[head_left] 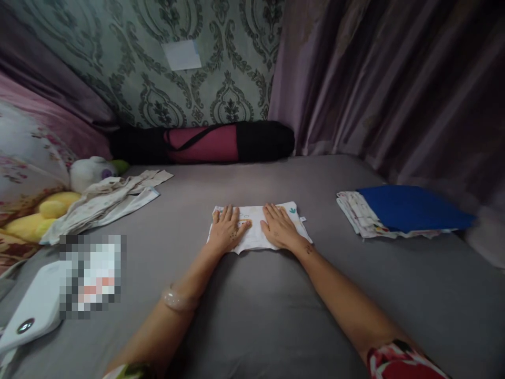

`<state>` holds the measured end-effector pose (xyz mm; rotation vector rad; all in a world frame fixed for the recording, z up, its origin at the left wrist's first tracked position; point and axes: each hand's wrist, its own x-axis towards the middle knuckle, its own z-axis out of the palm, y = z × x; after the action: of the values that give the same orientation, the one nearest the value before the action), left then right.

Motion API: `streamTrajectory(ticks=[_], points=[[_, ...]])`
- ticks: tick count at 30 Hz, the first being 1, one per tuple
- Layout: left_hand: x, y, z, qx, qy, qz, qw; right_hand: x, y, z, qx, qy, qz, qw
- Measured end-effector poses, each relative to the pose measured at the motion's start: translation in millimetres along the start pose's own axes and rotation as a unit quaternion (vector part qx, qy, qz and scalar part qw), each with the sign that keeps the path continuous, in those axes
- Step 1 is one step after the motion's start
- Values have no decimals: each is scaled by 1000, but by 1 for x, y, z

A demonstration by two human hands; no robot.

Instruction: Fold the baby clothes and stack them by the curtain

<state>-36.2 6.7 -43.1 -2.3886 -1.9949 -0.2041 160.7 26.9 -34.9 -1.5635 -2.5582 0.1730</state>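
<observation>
A small folded white cloth (256,213) with a faint print lies in the middle of the grey bed sheet (256,316). My left hand (228,227) rests flat on its left half, fingers stretched out and open. My right hand (279,225) lies flat on its right half, fingers also stretched forward. Both palms press down on the cloth and hold nothing. A pale bangle (177,300) sits on my left wrist.
Loose pale garments (106,202) lie heaped at the left beside a yellow soft toy (43,216) and a white one (89,171). A folded stack topped by blue cloth (410,208) sits at the right. A black and maroon roll bag (205,142) lies against the wall. A white device (35,310) is near left.
</observation>
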Motion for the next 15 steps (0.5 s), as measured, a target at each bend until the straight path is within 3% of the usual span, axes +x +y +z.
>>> streamTrajectory(ticks=[4,10,15], points=[[-3,-4,-5,8,42,-21,999,-3,9,-1,-13,32,24,999],[-3,-11,-1,-2,-14,-52,999,-3,17,4,-14,19,49,998],[-3,-13,-7,-16,20,-66,998,-2,26,-3,5,19,51,999]])
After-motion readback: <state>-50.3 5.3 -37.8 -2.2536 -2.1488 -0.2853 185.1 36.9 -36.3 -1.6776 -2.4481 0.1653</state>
